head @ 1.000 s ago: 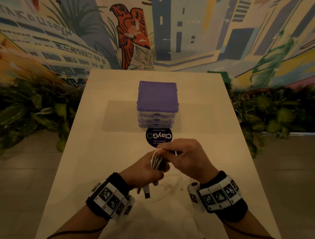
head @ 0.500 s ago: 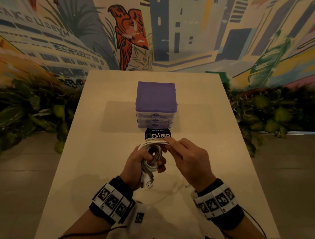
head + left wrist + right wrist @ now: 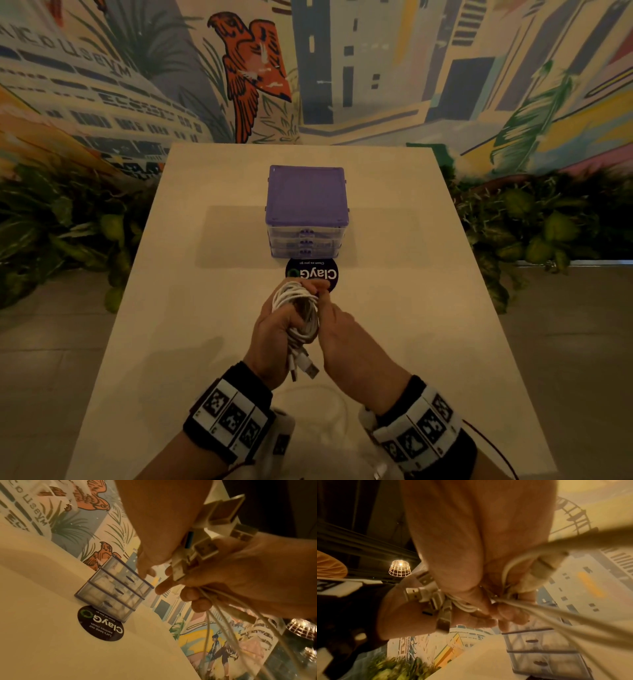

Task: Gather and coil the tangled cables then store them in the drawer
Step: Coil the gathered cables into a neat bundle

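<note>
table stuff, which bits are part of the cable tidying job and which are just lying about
Part of the job:
- white cable coil, gripped by the left hand and pinched by the right hand
- purple drawer unit, all three drawers closed

Just lying about:
- round black ClayGo sticker on the table
- wall mural
- leafy plants

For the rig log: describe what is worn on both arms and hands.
Both hands, left hand and right hand, are bare and gloveless. Each wrist carries a black wristband with white panels printed with black square marker patterns. A thin dark cable trails from the right band.
</note>
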The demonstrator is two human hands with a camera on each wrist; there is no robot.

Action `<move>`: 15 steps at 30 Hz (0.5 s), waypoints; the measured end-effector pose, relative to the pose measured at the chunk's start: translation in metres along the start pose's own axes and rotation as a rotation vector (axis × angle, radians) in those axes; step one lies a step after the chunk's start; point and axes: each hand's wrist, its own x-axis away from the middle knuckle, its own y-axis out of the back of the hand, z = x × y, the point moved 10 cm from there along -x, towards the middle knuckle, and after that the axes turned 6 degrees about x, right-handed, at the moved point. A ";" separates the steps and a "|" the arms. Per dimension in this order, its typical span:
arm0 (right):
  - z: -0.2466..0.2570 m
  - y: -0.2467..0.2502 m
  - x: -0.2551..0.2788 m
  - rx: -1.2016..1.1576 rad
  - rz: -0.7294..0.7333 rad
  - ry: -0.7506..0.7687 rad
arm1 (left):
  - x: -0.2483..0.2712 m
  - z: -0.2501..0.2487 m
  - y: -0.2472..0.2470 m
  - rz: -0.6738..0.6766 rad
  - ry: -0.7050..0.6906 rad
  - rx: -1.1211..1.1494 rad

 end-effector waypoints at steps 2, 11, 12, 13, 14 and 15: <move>-0.007 -0.001 -0.002 -0.115 -0.061 -0.026 | 0.001 0.001 0.002 -0.033 0.020 0.111; -0.024 -0.013 0.005 -0.536 0.010 -0.140 | -0.008 -0.004 0.019 -0.179 0.035 0.384; -0.022 -0.014 0.008 -0.516 0.031 -0.125 | -0.009 -0.007 0.022 -0.197 0.021 0.381; -0.021 -0.016 0.010 -0.483 0.050 -0.117 | -0.011 -0.010 0.025 -0.216 0.001 0.375; -0.021 -0.016 0.013 -0.435 0.062 -0.114 | -0.014 -0.013 0.030 -0.240 -0.021 0.360; -0.022 -0.014 0.017 -0.368 0.064 -0.113 | -0.016 -0.017 0.036 -0.265 -0.045 0.332</move>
